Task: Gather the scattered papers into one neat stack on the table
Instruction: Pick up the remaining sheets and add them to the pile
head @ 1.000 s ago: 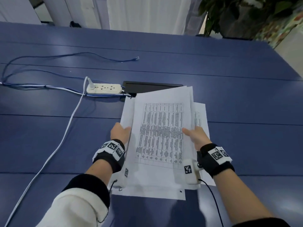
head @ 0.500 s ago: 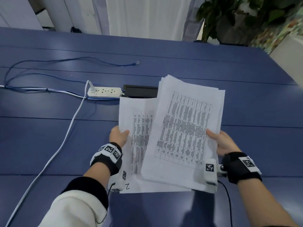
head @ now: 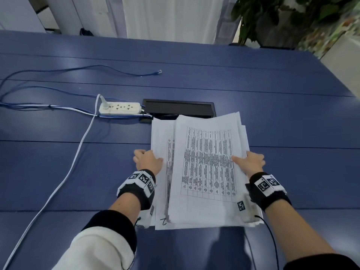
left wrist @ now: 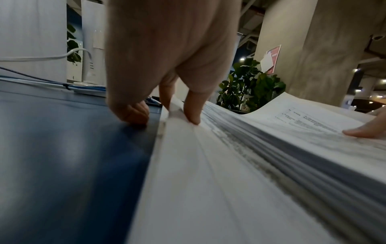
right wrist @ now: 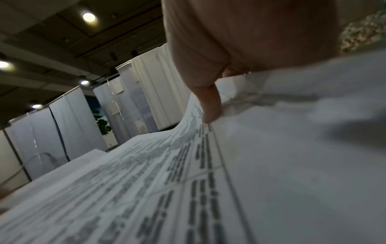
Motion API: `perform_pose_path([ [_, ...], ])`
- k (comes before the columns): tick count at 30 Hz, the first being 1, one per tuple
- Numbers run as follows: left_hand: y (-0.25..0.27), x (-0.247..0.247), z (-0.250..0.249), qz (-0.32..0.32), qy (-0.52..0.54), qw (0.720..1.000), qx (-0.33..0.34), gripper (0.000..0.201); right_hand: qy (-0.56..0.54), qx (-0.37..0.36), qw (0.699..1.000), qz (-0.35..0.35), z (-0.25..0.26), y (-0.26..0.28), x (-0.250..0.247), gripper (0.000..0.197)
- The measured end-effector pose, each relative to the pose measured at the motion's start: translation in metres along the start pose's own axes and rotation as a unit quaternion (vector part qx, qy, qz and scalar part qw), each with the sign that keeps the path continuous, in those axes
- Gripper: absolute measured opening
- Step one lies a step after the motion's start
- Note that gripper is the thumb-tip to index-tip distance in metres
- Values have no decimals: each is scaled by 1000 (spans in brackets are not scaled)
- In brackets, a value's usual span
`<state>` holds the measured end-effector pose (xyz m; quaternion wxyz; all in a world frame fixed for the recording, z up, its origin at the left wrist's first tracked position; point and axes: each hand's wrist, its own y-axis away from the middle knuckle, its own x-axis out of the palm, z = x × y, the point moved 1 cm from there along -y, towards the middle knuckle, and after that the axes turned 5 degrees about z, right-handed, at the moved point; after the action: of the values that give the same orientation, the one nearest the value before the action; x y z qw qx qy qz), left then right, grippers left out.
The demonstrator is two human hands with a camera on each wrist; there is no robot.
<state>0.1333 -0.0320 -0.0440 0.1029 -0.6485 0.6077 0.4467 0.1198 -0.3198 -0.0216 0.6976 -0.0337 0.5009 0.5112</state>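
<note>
Now square the white printed papers (head: pixel 204 168): left hand (head: pixel 148 160) pinching its side edge, right hand (head: pixel 250 162) gripping the opposite edge, should press inward evenly.

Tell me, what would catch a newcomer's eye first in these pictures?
Most striking is the thick pile of printed papers in the middle of the blue table, its sheets still fanned unevenly. The left hand pinches the pile's left edge while the right hand holds its right side, thumb on top. Behind the pile to the left lies a white power strip with trailing cables, and a potted plant stands beyond the far right corner.
</note>
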Motion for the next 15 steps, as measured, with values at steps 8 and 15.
perform_pose_path([
  [8, -4, -6, -2, 52, 134, 990, 3, 40, -160, -27, 983, 85, 4, -10, 2, 63],
  [15, -3, -16, 5, 81, 218, 972, 17, 49, -212, -48, 958, 187, 13, 2, 2, 37],
])
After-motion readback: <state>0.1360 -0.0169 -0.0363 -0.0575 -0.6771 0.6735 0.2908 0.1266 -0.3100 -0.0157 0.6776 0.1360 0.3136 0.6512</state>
